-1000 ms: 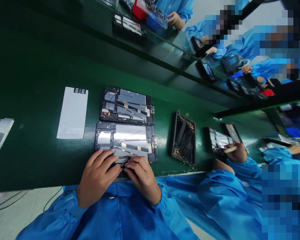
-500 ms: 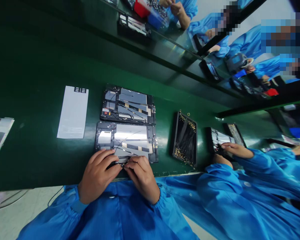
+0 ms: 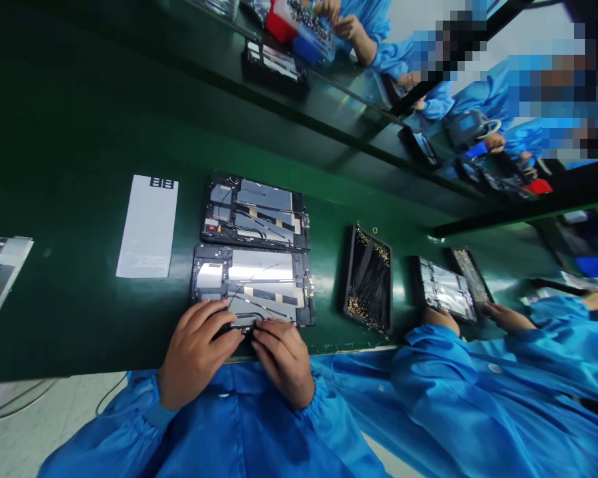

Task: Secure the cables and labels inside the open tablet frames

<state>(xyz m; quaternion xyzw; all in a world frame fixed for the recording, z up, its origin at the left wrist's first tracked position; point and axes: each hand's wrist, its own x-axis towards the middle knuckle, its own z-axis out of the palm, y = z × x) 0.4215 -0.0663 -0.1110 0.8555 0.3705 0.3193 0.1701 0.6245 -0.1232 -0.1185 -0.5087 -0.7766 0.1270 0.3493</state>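
Opened tablet [image 3: 253, 281]: flat, internals up, black frame, silver plate [image 3: 266, 264] inside, black-and-tan strip [image 3: 274, 294] set at a slant. Thin black wire [image 3: 240, 287] arcs over the silver area. Parked directly on the wearer's side of the second opened tablet [image 3: 266, 198], long edges side by side. Edge opposite the second tablet partly hidden.

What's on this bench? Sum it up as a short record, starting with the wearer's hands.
Left hand: fingers at the front edge of the nearer opened tablet-like device
Right hand: fingers at the same edge
Behind: second opened device
Left side: white sheet
Right side: black tray of black cables
Surface: green table
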